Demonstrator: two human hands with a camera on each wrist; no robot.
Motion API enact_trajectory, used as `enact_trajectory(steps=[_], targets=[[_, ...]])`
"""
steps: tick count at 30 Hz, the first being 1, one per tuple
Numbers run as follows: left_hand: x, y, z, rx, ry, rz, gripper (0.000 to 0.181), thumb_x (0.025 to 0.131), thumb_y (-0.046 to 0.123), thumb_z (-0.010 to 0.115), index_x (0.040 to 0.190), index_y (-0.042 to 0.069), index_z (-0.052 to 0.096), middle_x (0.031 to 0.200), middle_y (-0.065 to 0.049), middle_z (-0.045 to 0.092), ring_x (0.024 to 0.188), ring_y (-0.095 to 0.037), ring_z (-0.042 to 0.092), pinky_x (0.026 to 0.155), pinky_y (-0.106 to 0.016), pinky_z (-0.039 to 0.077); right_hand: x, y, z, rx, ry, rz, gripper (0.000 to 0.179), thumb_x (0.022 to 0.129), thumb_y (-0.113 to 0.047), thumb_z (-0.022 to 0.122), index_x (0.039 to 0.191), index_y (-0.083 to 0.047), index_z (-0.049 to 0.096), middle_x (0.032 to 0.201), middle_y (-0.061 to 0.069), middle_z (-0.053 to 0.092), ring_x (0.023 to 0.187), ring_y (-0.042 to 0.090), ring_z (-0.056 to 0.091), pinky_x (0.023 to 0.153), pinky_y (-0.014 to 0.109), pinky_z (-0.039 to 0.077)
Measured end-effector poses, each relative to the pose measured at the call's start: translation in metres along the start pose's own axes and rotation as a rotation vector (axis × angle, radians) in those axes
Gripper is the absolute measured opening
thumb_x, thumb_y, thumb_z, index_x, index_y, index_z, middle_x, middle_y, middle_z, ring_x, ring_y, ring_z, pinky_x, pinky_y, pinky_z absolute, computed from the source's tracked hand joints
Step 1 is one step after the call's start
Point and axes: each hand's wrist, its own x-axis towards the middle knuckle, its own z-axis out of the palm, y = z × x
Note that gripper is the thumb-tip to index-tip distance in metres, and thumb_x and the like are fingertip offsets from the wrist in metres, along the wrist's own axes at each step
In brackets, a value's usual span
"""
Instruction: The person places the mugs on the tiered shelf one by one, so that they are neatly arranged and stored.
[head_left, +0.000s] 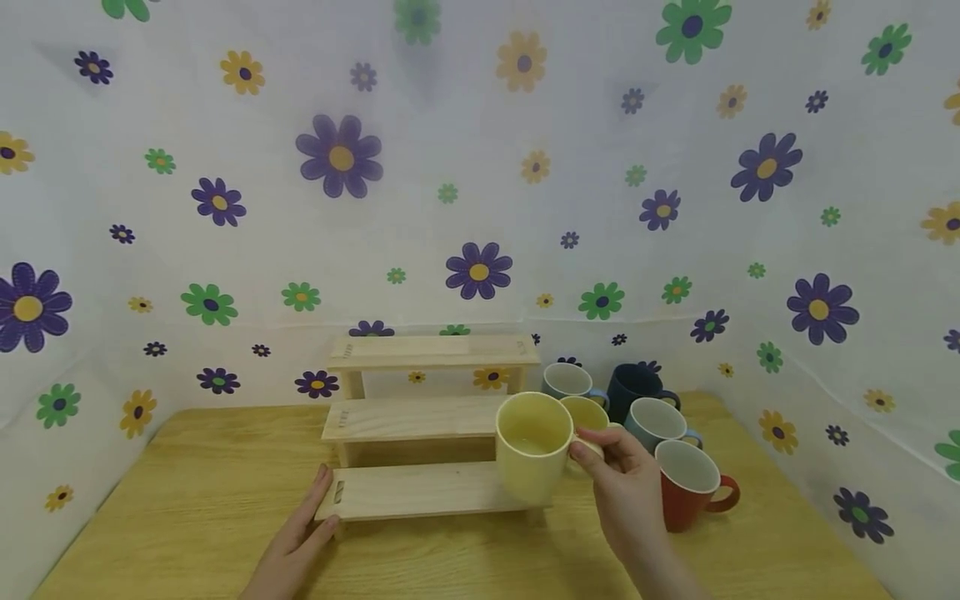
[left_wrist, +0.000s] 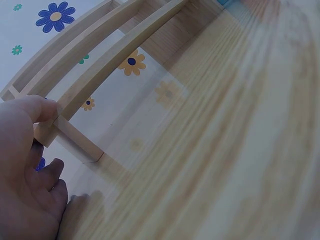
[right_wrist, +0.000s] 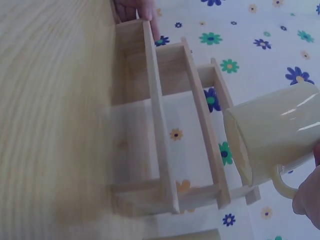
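My right hand (head_left: 626, 479) pinches the handle of a pale yellow mug (head_left: 532, 450), which is upright and overlaps the right end of the lowest step in the head view. The same mug (right_wrist: 275, 130) shows its smooth side in the right wrist view, fingers at its handle. A three-step wooden rack (head_left: 420, 490) stands in the middle of the table. At the left end of its bottom step, my left hand (head_left: 296, 533) grips the board between thumb and fingers. Up close in the left wrist view, that hand (left_wrist: 30, 165) is at the board's corner.
To the right of the rack stand several mugs: a second yellow mug (head_left: 587, 412), a red mug (head_left: 684, 500), a navy mug (head_left: 626, 396), a light blue mug (head_left: 656, 423) and another light blue one behind. A flower-print cloth (head_left: 450, 217) surrounds the wooden table (head_left: 217, 492).
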Motion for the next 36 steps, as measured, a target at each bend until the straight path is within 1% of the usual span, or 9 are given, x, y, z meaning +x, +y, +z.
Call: enact_trajectory(steps=[2, 5, 8, 10, 17, 22, 26, 30, 36], targets=[[0.001, 0.0, 0.0, -0.004, 0.0, -0.001, 0.064, 0.1, 0.034, 0.05, 0.153, 0.013, 0.021, 0.159, -0.008, 0.005, 0.14, -0.009, 0.004, 0.094, 0.001, 0.014, 0.005, 0.0, 0.009, -0.002, -0.006, 0.007, 0.017, 0.085, 0.012, 0.063, 0.093, -0.002, 0.067, 0.096, 0.005, 0.067, 0.088, 0.015, 0.062, 0.081, 0.024, 0.053], [0.001, 0.0, 0.0, -0.002, 0.008, 0.014, 0.064, 0.1, 0.033, 0.05, 0.153, 0.012, 0.022, 0.158, -0.01, 0.006, 0.137, 0.002, 0.006, 0.094, 0.001, 0.014, 0.014, 0.002, 0.023, -0.012, -0.003, 0.024, 0.014, 0.085, 0.01, 0.065, 0.093, -0.001, 0.067, 0.096, 0.006, 0.066, 0.087, 0.016, 0.063, 0.081, 0.025, 0.053], [0.0, -0.001, 0.001, -0.004, 0.015, 0.054, 0.063, 0.1, 0.03, 0.05, 0.152, 0.009, 0.023, 0.158, -0.014, 0.007, 0.129, 0.017, 0.009, 0.094, 0.001, 0.014, 0.021, 0.004, 0.035, -0.027, -0.003, 0.044, 0.012, 0.085, 0.009, 0.065, 0.094, 0.001, 0.066, 0.097, 0.007, 0.064, 0.085, 0.017, 0.063, 0.08, 0.025, 0.053], [0.0, -0.002, 0.002, -0.004, 0.014, 0.059, 0.062, 0.1, 0.029, 0.051, 0.152, 0.009, 0.023, 0.158, -0.015, 0.007, 0.127, 0.02, 0.009, 0.094, 0.001, 0.014, 0.025, 0.007, 0.043, -0.008, 0.004, 0.057, 0.012, 0.085, 0.01, 0.064, 0.093, 0.001, 0.066, 0.096, 0.007, 0.064, 0.085, 0.017, 0.064, 0.081, 0.025, 0.053], [0.0, -0.001, 0.002, -0.02, 0.011, 0.016, 0.064, 0.099, 0.032, 0.052, 0.153, 0.013, 0.023, 0.158, -0.01, 0.006, 0.13, 0.015, 0.008, 0.094, 0.002, 0.014, 0.042, 0.017, 0.071, 0.063, -0.009, 0.047, 0.012, 0.084, 0.012, 0.065, 0.092, 0.003, 0.066, 0.091, 0.007, 0.066, 0.083, 0.019, 0.064, 0.081, 0.028, 0.053], [0.001, -0.001, 0.002, -0.044, 0.011, 0.054, 0.063, 0.099, 0.027, 0.052, 0.152, 0.008, 0.023, 0.158, -0.014, 0.006, 0.127, 0.02, 0.009, 0.094, 0.001, 0.014, 0.052, 0.021, 0.086, 0.065, -0.024, 0.045, 0.014, 0.083, 0.008, 0.069, 0.096, 0.005, 0.067, 0.096, 0.011, 0.066, 0.087, 0.02, 0.064, 0.082, 0.027, 0.053], [0.0, -0.001, 0.002, -0.062, 0.01, 0.081, 0.062, 0.099, 0.024, 0.052, 0.151, 0.006, 0.024, 0.157, -0.017, 0.006, 0.133, 0.01, 0.008, 0.095, 0.001, 0.015, 0.06, 0.022, 0.099, 0.071, -0.038, 0.046, 0.015, 0.082, 0.009, 0.069, 0.096, 0.005, 0.067, 0.097, 0.01, 0.062, 0.088, 0.019, 0.062, 0.081, 0.024, 0.052], [0.001, -0.001, 0.001, -0.073, 0.011, 0.07, 0.062, 0.099, 0.024, 0.053, 0.151, 0.006, 0.025, 0.157, -0.016, 0.007, 0.135, 0.003, 0.008, 0.095, 0.001, 0.015, 0.07, 0.022, 0.113, 0.068, -0.047, 0.033, 0.015, 0.082, 0.008, 0.069, 0.097, 0.005, 0.068, 0.096, 0.009, 0.063, 0.087, 0.017, 0.062, 0.077, 0.022, 0.051], [0.002, -0.002, 0.001, -0.067, 0.007, 0.06, 0.063, 0.099, 0.026, 0.052, 0.151, 0.006, 0.024, 0.158, -0.016, 0.006, 0.132, 0.01, 0.008, 0.095, 0.001, 0.015, 0.085, 0.025, 0.134, 0.098, -0.066, -0.012, 0.017, 0.081, 0.01, 0.07, 0.097, 0.011, 0.066, 0.091, 0.007, 0.067, 0.085, 0.017, 0.064, 0.078, 0.024, 0.053]])
